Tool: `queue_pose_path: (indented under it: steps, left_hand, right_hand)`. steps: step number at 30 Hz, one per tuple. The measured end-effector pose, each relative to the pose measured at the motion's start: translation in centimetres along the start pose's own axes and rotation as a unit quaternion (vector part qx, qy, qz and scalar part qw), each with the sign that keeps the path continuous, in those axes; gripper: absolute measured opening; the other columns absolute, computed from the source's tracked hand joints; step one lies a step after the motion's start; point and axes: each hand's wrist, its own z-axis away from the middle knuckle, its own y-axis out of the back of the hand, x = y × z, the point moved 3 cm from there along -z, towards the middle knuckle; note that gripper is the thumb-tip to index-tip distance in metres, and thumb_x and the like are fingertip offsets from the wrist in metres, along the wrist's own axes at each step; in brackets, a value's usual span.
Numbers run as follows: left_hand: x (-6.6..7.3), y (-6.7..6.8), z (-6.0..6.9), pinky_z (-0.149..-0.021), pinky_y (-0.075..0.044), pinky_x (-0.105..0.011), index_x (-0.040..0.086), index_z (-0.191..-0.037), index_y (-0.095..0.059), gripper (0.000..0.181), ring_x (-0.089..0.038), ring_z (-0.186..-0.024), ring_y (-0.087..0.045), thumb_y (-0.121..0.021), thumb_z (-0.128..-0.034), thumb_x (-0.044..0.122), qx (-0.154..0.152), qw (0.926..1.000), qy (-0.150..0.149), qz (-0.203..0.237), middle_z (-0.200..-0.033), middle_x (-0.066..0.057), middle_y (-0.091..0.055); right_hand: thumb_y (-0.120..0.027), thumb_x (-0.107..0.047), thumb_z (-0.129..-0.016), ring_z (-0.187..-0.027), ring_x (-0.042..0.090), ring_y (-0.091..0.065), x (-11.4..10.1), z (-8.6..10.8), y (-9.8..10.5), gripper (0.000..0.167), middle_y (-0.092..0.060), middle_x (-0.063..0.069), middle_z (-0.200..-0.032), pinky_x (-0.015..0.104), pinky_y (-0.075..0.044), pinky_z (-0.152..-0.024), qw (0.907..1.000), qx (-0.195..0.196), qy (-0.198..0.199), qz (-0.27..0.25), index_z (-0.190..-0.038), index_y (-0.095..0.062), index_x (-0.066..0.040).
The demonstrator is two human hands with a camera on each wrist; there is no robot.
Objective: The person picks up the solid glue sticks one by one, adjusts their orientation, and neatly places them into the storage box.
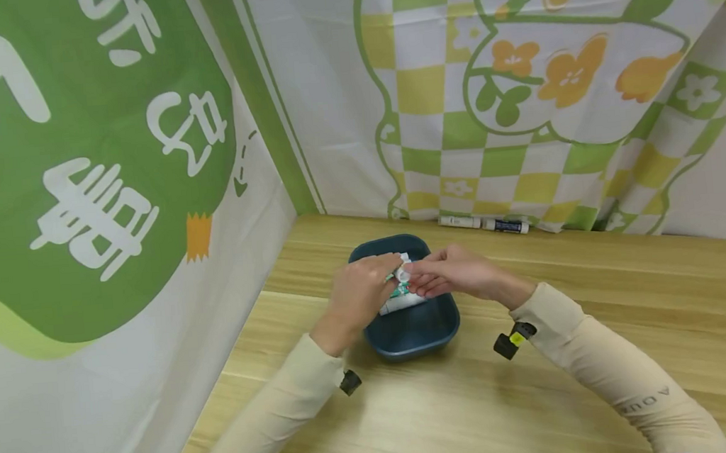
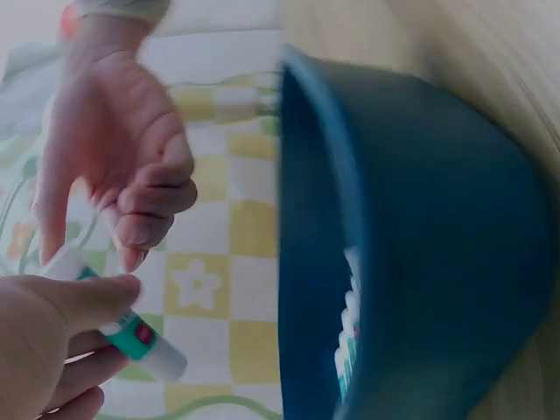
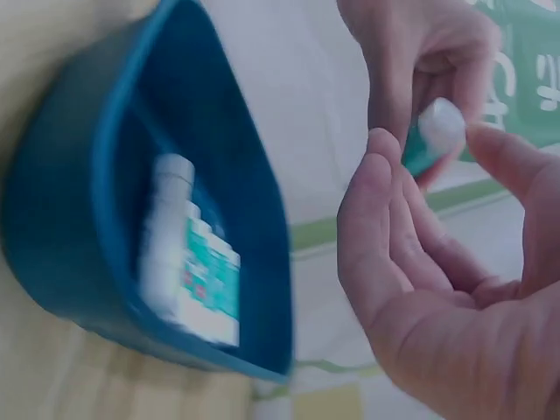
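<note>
My left hand pinches a glue stick, white with a green label, between thumb and fingers above the dark blue bin. The stick lies tilted in the left wrist view, its white cap turned toward my right hand. In the right wrist view, the right thumb is at the cap's side while the other fingers bend loosely beside it, seemingly without closing round it. Inside the bin, several similar glue sticks lie side by side, with a whiter tube at their near side.
The bin stands on a wooden table. Near the table's back edge lie a white tube and a dark-labelled tube, against a patterned curtain. A green and white cloth hangs at left.
</note>
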Motion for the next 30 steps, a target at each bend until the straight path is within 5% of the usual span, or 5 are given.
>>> queue_pose_path:
  steps: [4, 11, 17, 25, 30]
  left_hand:
    - [-1.4, 0.7, 0.0, -0.062, -0.06, -0.027, 0.007, -0.116, -0.082, 0.031, -0.017, -0.076, -0.078, -0.087, -0.0882, 0.02, -0.01, 0.9695, 0.131, 0.207, -0.109, -0.008, -0.083]
    - [-2.5, 0.8, 0.3, -0.094, -0.063, -0.029, -0.006, -0.118, -0.076, 0.027, -0.013, -0.103, -0.079, -0.078, -0.0964, 0.01, 0.037, 0.7623, 0.302, 0.572, -0.121, -0.025, -0.077]
    - [-1.7, 0.8, 0.8, -0.103, -0.058, -0.029, -0.007, -0.124, -0.073, 0.031, -0.016, -0.115, -0.075, -0.074, -0.0997, 0.013, 0.051, 0.6804, 0.35, 0.642, -0.117, -0.007, -0.081]
    - [-1.4, 0.6, 1.8, -0.106, -0.058, -0.033, -0.006, -0.126, -0.072, 0.033, -0.019, -0.118, -0.075, -0.074, -0.1, 0.013, 0.032, 0.6738, 0.363, 0.643, -0.12, -0.008, -0.08]
    - [-2.3, 0.7, 3.1, -0.116, -0.05, -0.051, 0.008, -0.138, -0.069, 0.043, -0.028, -0.135, -0.066, -0.076, -0.0992, 0.026, -0.072, 0.7813, 0.327, 0.527, -0.139, -0.012, -0.072]
  right_hand:
    - [-0.066, -0.031, -0.106, -0.107, 0.023, -0.077, -1.1, 0.7, 1.0, 0.041, -0.078, 0.014, -0.119, 0.047, -0.061, -0.102, 0.9955, 0.031, 0.065, 0.062, -0.13, -0.071, 0.001]
    - [-0.077, -0.027, -0.099, -0.106, 0.018, -0.076, -1.2, 0.6, 0.8, 0.031, -0.078, 0.009, -0.119, 0.04, -0.064, -0.094, 0.9669, 0.101, 0.193, 0.133, -0.126, -0.076, -0.013]
    - [-0.077, -0.01, -0.097, -0.101, 0.017, -0.076, -1.1, 0.3, -0.5, 0.025, -0.077, 0.016, -0.116, 0.032, -0.065, -0.089, 0.946, 0.1, 0.295, 0.09, -0.122, -0.076, -0.004]
    - [-0.081, -0.016, -0.094, -0.09, 0.013, -0.074, -2.0, 0.8, -1.0, 0.016, -0.081, 0.002, -0.104, 0.032, -0.063, -0.082, 0.9173, 0.123, 0.328, 0.189, -0.11, -0.081, -0.015]
    - [-0.083, -0.022, -0.094, -0.087, 0.01, -0.075, -1.5, 1.0, -0.6, 0.016, -0.081, -0.002, -0.098, 0.039, -0.063, -0.08, 0.9021, 0.129, 0.31, 0.271, -0.109, -0.082, -0.016]
